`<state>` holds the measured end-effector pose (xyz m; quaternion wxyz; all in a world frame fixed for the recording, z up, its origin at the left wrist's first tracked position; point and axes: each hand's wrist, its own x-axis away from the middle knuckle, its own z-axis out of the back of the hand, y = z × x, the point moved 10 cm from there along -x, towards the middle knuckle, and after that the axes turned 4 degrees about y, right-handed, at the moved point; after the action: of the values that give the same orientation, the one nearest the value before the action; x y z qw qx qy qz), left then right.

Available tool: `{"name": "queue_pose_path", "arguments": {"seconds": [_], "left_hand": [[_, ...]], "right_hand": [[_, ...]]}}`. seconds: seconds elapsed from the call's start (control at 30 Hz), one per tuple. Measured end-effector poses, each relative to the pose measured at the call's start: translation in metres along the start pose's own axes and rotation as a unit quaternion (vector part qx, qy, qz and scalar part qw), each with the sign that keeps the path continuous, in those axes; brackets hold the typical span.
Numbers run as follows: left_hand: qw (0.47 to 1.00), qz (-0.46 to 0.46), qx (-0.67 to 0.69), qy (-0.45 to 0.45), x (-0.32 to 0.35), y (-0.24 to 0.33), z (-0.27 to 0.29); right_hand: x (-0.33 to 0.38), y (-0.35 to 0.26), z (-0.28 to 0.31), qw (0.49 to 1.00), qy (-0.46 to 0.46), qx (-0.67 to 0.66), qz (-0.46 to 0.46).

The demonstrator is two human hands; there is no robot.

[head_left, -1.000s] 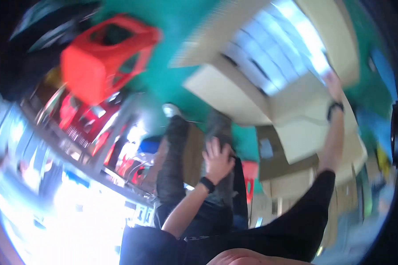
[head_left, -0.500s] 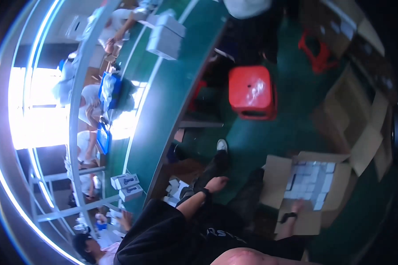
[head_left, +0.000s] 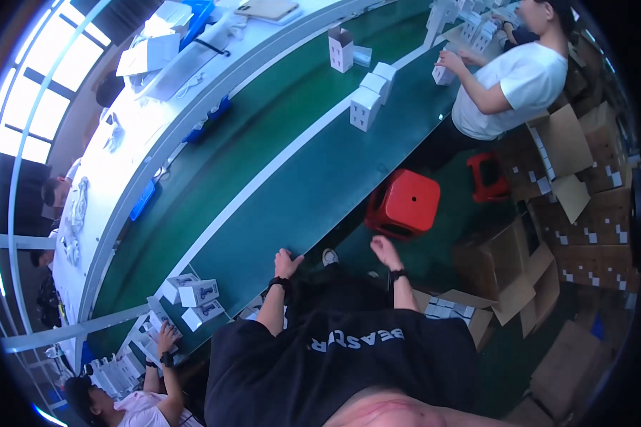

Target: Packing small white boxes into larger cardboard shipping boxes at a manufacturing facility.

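My left hand (head_left: 287, 264) rests at the near edge of a long green-topped work table (head_left: 263, 206), fingers loosely spread and holding nothing. To the right, my right hand (head_left: 385, 252) hangs in the air just in front of a red plastic stool (head_left: 414, 201). Its fingers are loosely bent, with no object visible in them. Below and right of that hand, an open cardboard carton (head_left: 481, 326) holds small white boxes (head_left: 449, 310), partly hidden by my right arm and shirt. Several white printed boxes (head_left: 199, 292) stand on the table to my left.
More white boxes (head_left: 364, 109) stand farther along the table. A co-worker (head_left: 509, 92) at the far right handles a box; another (head_left: 160, 398) works at lower left. A second red stool (head_left: 488, 178), an open carton (head_left: 502, 267) and stacked cartons (head_left: 591, 220) occupy the right side.
My view has swung toward the table. My right hand has left the carton of white boxes and come up near the stool. My left hand has moved from above my leg to the table edge.
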<state>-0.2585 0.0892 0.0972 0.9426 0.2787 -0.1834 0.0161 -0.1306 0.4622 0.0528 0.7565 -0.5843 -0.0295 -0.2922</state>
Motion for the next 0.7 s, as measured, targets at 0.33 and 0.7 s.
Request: {"name": "queue_pose_path", "arguments": {"seconds": [0.33, 0.7], "left_hand": [[0.996, 0.073, -0.055, 0.003, -0.024, -0.033, -0.007], [0.987, -0.003, 0.147, -0.069, -0.151, 0.182, -0.006]], "right_hand": [[-0.262, -0.308, 0.152, 0.94, 0.247, 0.129, 0.198], [-0.546, -0.302, 0.211, 0.986, 0.021, 0.096, 0.135]]}}
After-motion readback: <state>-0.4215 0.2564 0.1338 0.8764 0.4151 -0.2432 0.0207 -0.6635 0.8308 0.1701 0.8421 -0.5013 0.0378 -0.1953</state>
